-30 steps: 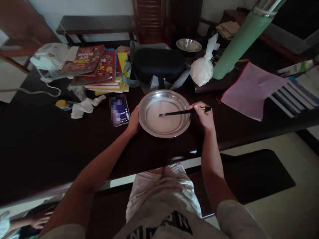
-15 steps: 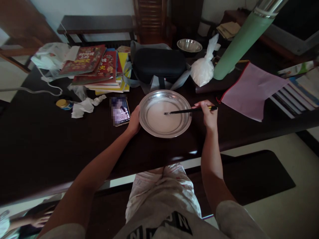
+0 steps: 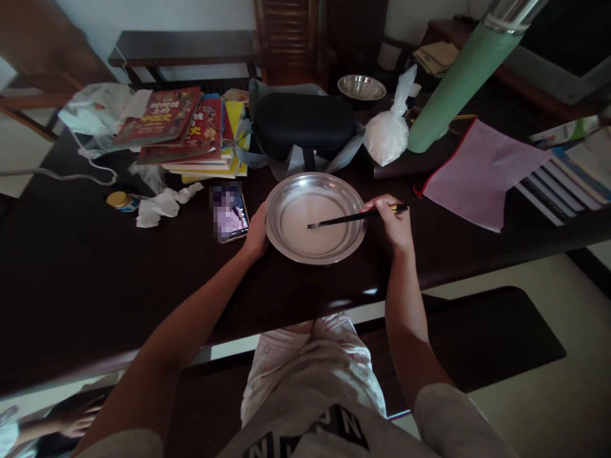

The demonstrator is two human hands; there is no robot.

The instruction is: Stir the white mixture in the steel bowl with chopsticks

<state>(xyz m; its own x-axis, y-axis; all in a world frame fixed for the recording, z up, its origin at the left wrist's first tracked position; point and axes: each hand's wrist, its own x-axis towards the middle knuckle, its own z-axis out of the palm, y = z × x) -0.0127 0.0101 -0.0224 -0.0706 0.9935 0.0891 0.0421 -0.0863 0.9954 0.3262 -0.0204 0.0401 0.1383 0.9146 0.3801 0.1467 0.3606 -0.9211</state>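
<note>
dark wooden table [image 3: 71,267] | pale floor [image 3: 548,394] | wooden chair [image 3: 289,38]

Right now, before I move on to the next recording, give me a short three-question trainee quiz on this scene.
1. True or false: the right hand holds dark chopsticks with their tips in the pale liquid of the steel pan.
2. Which does the left hand touch? A. the phone B. the pan's rim C. the green flask
3. Fill in: the knotted white plastic bag lies between the black case and the ______.

Key: 1. True. 2. B; the phone lies just beside that hand, apart from it. 3. green flask.
</note>
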